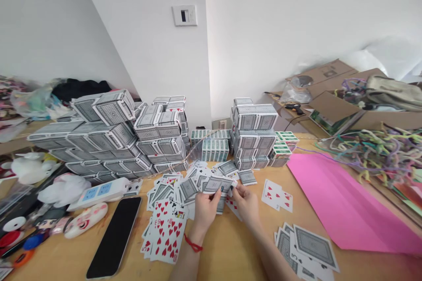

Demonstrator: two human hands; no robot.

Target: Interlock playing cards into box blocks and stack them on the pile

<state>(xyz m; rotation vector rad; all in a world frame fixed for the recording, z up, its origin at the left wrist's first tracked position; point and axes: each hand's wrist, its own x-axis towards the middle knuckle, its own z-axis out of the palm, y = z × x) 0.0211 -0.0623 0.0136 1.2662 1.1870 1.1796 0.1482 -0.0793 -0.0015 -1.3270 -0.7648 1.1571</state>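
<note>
Both hands at work here: left hand [205, 210] and right hand [245, 204] pinch a grey-backed card [214, 183] by its edges, right over the loose pile [188, 189] on the table [220, 254]. Fingertips only, so a slip could lose it among lookalikes! And that left forearm, close beside the face-up hearts [166, 237], could skew them.

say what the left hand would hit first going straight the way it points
Past the held cards, the left hand would probably meet the loose cards behind them first; depth is unclear.
</note>
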